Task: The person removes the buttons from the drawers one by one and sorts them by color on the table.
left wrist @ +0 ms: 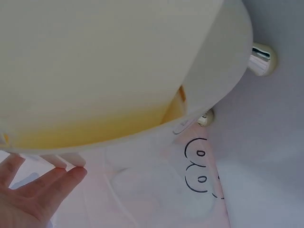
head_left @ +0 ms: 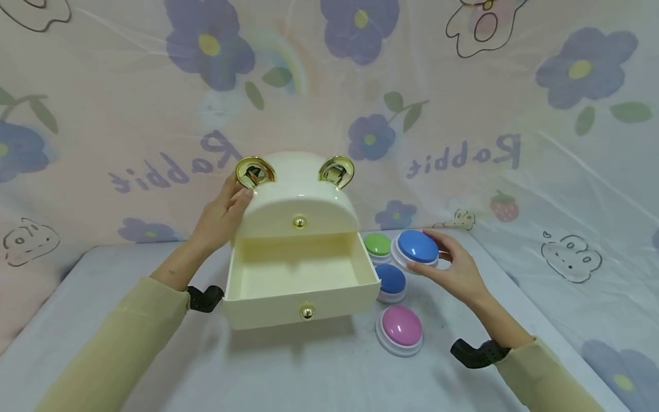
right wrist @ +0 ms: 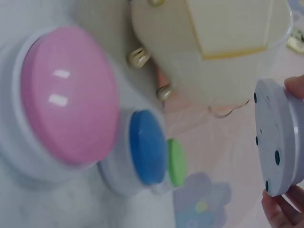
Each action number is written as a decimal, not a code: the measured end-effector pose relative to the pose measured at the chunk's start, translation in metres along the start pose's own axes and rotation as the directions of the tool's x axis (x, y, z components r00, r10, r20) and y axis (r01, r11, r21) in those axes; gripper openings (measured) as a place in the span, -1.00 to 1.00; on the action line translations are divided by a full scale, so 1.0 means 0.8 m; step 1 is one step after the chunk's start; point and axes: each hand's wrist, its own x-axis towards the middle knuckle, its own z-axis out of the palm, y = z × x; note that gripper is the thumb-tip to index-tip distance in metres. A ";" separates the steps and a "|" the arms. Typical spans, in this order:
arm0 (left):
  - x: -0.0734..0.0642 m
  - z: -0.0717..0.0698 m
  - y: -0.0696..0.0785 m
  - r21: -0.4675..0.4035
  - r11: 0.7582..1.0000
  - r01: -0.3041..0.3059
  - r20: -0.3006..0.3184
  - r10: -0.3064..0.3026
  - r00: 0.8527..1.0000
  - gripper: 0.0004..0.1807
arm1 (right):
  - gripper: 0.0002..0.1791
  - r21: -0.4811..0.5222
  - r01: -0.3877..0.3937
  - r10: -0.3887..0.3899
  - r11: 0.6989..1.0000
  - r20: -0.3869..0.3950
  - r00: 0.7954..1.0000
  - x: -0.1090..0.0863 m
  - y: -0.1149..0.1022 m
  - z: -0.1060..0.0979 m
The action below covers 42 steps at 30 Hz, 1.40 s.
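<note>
A cream storage box [head_left: 304, 200] with two gold ears stands on the table, its lower drawer [head_left: 298, 312] pulled out and bare inside. My left hand [head_left: 221, 214] rests on the box's upper left side, beside the left ear; in the left wrist view its fingers [left wrist: 61, 185] lie fairly straight against the wall. To the right of the box, my right hand [head_left: 458, 266] pinches a blue push button [head_left: 418, 246] by its white base. That button is raised, and its underside [right wrist: 273, 142] with small dark feet faces the right wrist camera.
Right of the drawer stand a green button [head_left: 377, 245], a second blue button [head_left: 391, 280] and a pink button [head_left: 401, 326], all on white bases. Behind the table [head_left: 298, 377] hangs a flowered cloth [head_left: 309, 114]. The drawer front juts out over the table.
</note>
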 end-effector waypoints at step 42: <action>0.014 -0.009 0.021 -0.118 0.989 -0.093 0.018 0.095 0.995 -0.13 | -0.01 -0.161 -0.330 0.343 0.930 0.059 0.937 -0.012 0.108 0.031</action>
